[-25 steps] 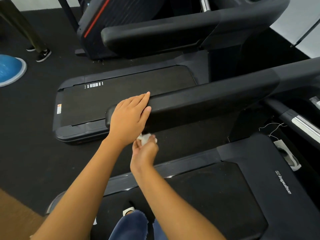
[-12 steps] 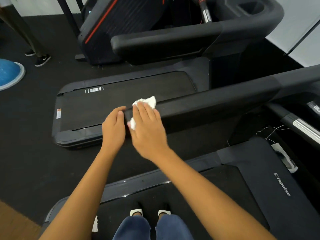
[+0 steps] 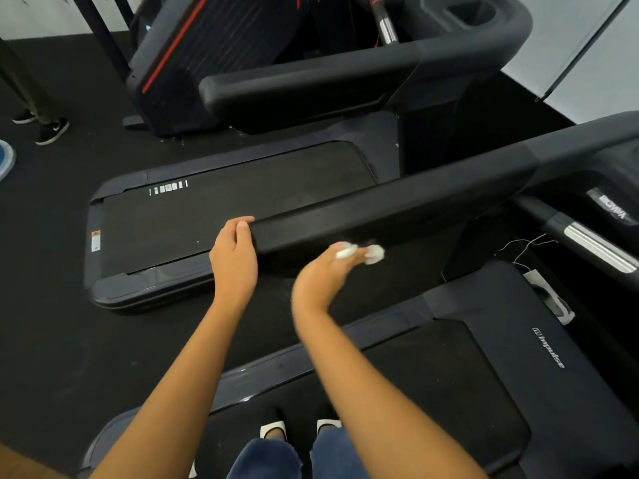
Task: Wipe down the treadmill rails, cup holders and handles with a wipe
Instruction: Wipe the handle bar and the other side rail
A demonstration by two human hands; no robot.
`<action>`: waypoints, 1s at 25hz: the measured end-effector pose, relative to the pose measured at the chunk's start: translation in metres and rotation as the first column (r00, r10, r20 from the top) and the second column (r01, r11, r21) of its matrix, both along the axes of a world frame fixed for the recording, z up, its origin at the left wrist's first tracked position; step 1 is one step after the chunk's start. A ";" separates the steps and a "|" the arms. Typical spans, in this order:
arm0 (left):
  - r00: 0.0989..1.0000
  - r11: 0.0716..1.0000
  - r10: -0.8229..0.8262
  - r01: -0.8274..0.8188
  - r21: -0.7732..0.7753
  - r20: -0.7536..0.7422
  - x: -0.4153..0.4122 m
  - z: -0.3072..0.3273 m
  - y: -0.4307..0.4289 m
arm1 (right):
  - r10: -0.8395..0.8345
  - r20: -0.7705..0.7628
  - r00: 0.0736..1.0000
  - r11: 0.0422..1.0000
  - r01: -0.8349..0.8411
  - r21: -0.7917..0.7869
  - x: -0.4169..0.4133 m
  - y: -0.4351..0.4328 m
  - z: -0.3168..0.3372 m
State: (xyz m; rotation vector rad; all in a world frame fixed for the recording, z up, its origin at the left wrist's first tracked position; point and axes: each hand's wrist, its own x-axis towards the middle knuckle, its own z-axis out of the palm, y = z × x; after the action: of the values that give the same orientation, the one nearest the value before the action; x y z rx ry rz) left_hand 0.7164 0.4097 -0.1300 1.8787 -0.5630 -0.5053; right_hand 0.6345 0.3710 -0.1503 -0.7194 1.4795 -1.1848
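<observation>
- Treadmill side rail, a long matte-black padded bar [image 3: 397, 212], runs from just ahead of me up toward the right, where it joins the dark console.
- My left hand [image 3: 233, 254] caps the near end of that bar, its fingers [image 3: 242, 224] curled over the top edge in a steady hold.
- My right hand [image 3: 325, 271] sits just beside the left one, along the lower face of the same bar, palm turned partly up.
- Its fingers [image 3: 359, 252] are pinched around a small crumpled white wipe [image 3: 373, 253], which pokes out at the fingertips and lies against the underside of the bar; motion blur hides exactly how much of it touches.
- Below my arms lies the black running belt of the treadmill I stand on [image 3: 432, 392], with a dark motor cover bearing white lettering [image 3: 549, 347] to the right.
- My blue jeans [image 3: 294, 458] and the white toes of my shoes [image 3: 273, 426] show at the bottom edge.
- A second black treadmill deck [image 3: 224, 216] lies on the dark floor beyond the bar, with its own thick black handrail [image 3: 311, 81] further back.
- A silver grip bar [image 3: 598, 248] shows at far right, near some thin white wires [image 3: 522, 247].
- At far left stands another person's leg in a black sneaker [image 3: 52, 131].
</observation>
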 end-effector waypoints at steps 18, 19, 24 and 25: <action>0.905 0.959 0.113 -0.207 -0.192 -0.411 0.036 -0.003 0.024 | -0.081 -0.983 -0.166 0.124 -0.980 0.155 0.016 0.005 0.035; 0.921 0.967 0.097 -0.176 -0.182 -0.376 0.039 -0.003 0.028 | -0.144 -0.970 -0.196 0.182 -0.969 0.168 0.003 -0.019 0.039; 0.975 0.973 -0.073 0.024 -0.229 -0.208 0.029 0.013 0.020 | 0.095 -0.938 -0.334 0.519 -0.787 0.333 0.002 -0.057 0.066; 0.980 0.966 -0.098 0.053 -0.251 -0.173 0.029 0.019 0.014 | 0.082 -0.930 -0.359 0.454 -0.817 0.355 0.022 -0.040 0.066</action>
State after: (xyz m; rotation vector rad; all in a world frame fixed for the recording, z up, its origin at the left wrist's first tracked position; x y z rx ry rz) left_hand 0.7449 0.4240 -0.1113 1.5613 -0.5492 -0.6231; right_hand 0.6560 0.3306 -0.0845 -2.9040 1.2977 0.1053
